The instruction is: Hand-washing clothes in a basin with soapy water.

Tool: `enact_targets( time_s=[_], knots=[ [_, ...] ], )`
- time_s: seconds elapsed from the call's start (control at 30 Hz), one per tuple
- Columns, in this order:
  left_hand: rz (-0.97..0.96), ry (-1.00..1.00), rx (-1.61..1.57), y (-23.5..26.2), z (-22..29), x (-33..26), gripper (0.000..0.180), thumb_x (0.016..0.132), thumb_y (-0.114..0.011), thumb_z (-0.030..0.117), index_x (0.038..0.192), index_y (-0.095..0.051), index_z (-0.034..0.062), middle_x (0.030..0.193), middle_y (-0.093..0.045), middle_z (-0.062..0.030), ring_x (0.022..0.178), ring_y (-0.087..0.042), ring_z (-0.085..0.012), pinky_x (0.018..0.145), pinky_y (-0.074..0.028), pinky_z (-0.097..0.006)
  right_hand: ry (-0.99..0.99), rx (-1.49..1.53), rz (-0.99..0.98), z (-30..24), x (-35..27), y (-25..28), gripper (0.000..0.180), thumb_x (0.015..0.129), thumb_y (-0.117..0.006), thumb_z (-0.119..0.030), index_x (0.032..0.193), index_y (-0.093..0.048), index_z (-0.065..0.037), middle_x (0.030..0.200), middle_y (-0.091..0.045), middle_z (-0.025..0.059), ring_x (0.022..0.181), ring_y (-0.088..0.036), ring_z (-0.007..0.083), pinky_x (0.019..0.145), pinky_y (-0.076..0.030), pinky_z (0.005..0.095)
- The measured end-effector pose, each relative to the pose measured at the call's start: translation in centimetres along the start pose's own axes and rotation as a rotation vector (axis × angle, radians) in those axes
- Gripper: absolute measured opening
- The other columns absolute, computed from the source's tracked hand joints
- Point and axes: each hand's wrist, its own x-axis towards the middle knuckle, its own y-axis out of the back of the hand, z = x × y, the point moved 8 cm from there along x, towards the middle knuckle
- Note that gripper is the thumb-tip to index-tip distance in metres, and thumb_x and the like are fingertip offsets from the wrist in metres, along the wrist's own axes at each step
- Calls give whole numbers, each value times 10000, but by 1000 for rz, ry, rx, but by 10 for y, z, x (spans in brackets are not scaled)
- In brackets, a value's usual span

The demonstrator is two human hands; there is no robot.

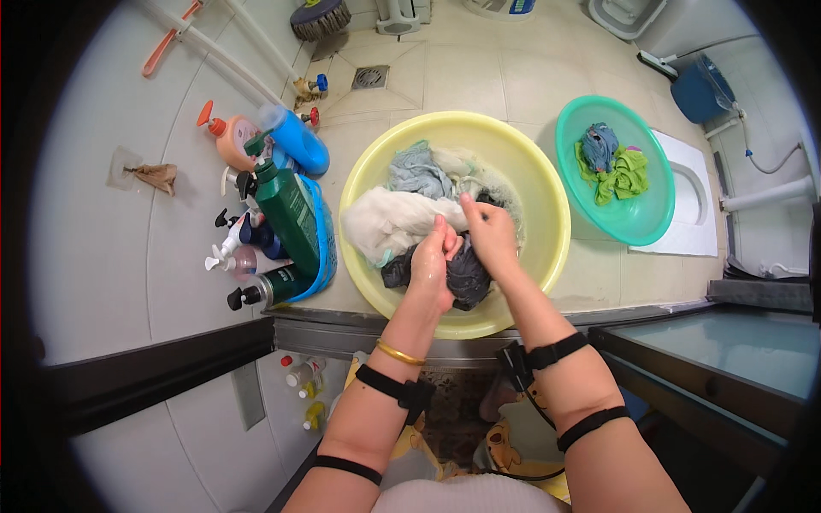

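A pale yellow basin stands on the tiled floor with wet laundry and suds inside. Both of my hands are over it, gripping a bunched white cloth. My left hand is closed on its near side, fingers curled. Just to the right, my right hand is closed at the cloth's right end, thumb up. Under my hands lies a dark grey cloth. Behind the white one rests a light blue-grey cloth. The exact kind of garment cannot be made out.
At the right, a green basin holds a bright green cloth and a blue one, overlapping a white squat toilet. To the left stands a blue basket of pump bottles. A dark door track runs along the near side.
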Motion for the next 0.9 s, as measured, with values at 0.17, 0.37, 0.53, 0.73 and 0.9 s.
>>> enact_targets(
  time_s=[0.17, 0.37, 0.53, 0.73, 0.9],
  knots=[
    [49, -560, 1206, -3, 72, -16, 380, 886, -531, 428, 878, -593, 53, 755, -572, -56, 820, -543, -210, 792, -374, -289, -94, 219, -299, -14, 5, 4, 447, 838, -621, -442, 643, -577, -43, 580, -520, 6, 578, -452, 94, 577, -405, 265],
    [-1, -889, 1716, -57, 76, -54, 603, 628, -760, 430, 1063, -578, 54, 1125, -526, -99, 1124, -440, -278, 967, -274, -453, -65, 538, -443, -43, -12, 3, 264, 795, -718, -296, 821, -576, -74, 780, -558, -9, 722, -492, 73, 637, -404, 232],
    [-48, -673, 1776, -41, 65, -44, 465, 642, -743, 236, 1025, -585, 25, 932, -594, -113, 933, -553, -306, 918, -356, -414, 67, 497, -468, -54, -17, 0, 292, 772, -735, -263, 901, -573, -57, 823, -555, 15, 770, -512, 102, 704, -422, 247],
    [-120, -274, 436, 2, 75, -29, 267, 786, -490, 81, 1035, -559, 11, 941, -610, -50, 866, -585, -176, 795, -455, -291, 506, -223, -522, -33, -34, -1, 414, 704, -745, -212, 1032, -548, -56, 928, -540, 89, 933, -529, 245, 788, -423, 350],
    [-36, -177, -23, 13, 77, -24, 296, 852, -526, 218, 1088, -546, 40, 1034, -604, -77, 963, -592, -188, 856, -479, -322, 502, -162, -261, -12, -5, 15, 213, 778, -550, -109, 976, -536, -30, 787, -527, 78, 747, -517, 215, 678, -412, 314]
  ],
)
